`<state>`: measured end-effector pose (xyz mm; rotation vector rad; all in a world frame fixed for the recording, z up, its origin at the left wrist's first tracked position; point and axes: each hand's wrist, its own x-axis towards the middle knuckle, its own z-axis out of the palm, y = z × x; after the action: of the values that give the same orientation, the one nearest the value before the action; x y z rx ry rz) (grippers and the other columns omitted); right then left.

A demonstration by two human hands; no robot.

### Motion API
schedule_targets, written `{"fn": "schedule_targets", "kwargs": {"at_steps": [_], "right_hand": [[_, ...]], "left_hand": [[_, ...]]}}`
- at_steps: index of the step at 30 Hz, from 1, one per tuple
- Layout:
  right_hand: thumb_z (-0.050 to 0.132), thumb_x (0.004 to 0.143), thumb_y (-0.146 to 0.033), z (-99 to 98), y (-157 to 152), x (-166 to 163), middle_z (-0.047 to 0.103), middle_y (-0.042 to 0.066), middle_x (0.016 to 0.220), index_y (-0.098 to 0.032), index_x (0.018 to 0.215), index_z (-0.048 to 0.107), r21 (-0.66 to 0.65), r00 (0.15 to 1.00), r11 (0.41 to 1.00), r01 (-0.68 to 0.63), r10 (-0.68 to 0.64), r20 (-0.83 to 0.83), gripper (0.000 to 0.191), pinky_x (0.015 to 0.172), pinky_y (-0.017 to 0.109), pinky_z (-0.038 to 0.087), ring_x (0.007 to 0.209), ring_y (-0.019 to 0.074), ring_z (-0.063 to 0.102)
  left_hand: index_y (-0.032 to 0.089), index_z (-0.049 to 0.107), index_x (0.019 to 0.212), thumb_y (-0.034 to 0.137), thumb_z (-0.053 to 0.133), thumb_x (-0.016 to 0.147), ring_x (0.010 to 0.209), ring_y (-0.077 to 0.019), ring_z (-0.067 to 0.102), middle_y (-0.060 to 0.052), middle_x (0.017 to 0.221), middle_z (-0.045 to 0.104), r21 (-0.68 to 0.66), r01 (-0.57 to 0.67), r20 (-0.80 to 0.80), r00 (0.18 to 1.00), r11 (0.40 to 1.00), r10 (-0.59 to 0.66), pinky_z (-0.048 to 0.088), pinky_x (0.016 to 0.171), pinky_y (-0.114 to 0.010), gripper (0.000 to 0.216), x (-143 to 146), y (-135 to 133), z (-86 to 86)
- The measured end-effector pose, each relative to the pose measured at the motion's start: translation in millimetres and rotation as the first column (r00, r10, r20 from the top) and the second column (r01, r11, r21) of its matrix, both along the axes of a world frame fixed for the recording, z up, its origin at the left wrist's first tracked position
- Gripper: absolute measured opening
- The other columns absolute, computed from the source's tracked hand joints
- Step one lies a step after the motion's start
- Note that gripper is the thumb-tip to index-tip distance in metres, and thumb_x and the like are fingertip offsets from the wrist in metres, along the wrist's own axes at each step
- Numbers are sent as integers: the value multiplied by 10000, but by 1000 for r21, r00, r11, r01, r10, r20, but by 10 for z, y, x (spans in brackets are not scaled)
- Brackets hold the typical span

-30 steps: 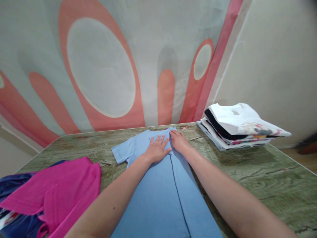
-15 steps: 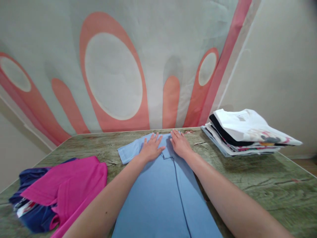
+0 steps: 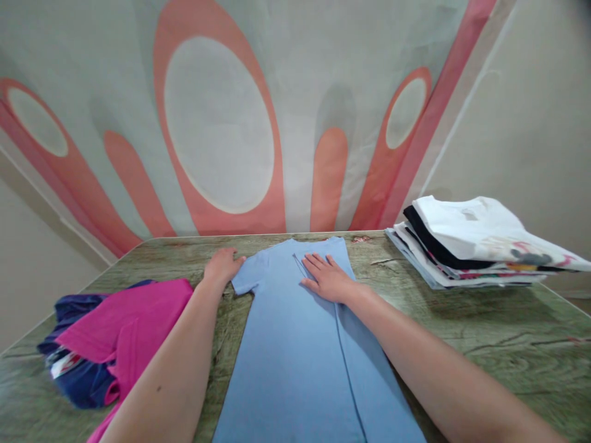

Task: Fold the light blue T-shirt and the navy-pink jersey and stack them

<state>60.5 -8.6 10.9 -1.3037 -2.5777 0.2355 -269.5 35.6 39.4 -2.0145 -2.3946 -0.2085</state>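
Observation:
A light blue T-shirt point(image 3: 295, 344) lies lengthwise on the green wood-grain table point(image 3: 484, 332), its right side folded in over the middle. My right hand point(image 3: 327, 278) rests flat on the shirt's chest, fingers spread and open. My left hand point(image 3: 222, 267) is at the tip of the shirt's left sleeve point(image 3: 247, 278), fingers curled down at the sleeve's edge; whether they pinch the cloth is hard to make out.
A stack of folded shirts point(image 3: 480, 243), white on top, sits at the table's far right. A loose pile with a magenta shirt point(image 3: 124, 326) over dark blue clothes point(image 3: 78, 381) lies at the left. A patterned cloth point(image 3: 221, 123) hangs behind the table.
My left hand left the shirt's chest and slid left to the sleeve's tip. My right hand moved slightly toward the middle of the chest. The view shifted right.

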Motion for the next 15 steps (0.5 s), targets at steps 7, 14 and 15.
{"fn": "schedule_targets", "kwargs": {"at_steps": [7,14,15], "right_hand": [[238,967,-561,62,-9,-12,194,93,1567,-183,1505,234,116,991,990,81,-68,-115,657,1162,490,103,1457,230,96],[271,978,-517,-102,53,34,319,89,1526,-198,1455,361,19,999,999,45,-44,-32,580,1154,482,131,1426,234,225],[272,978,-518,-110,56,35,319,90,1526,-196,1455,360,21,998,999,46,-45,-33,582,1154,484,129,1426,236,224]], "left_hand": [[211,667,1039,539,606,757,991,-276,639,-84,1033,704,-68,-24,55,998,997,28,497,764,-306,437,-45,-27,14],[214,666,944,403,586,795,958,-246,650,-65,1008,708,-94,-7,45,999,996,12,495,784,-297,254,-69,-32,63],[213,658,997,367,543,826,1015,-244,632,-69,1071,694,-43,0,39,999,999,2,485,837,-308,258,8,-48,92]]}}
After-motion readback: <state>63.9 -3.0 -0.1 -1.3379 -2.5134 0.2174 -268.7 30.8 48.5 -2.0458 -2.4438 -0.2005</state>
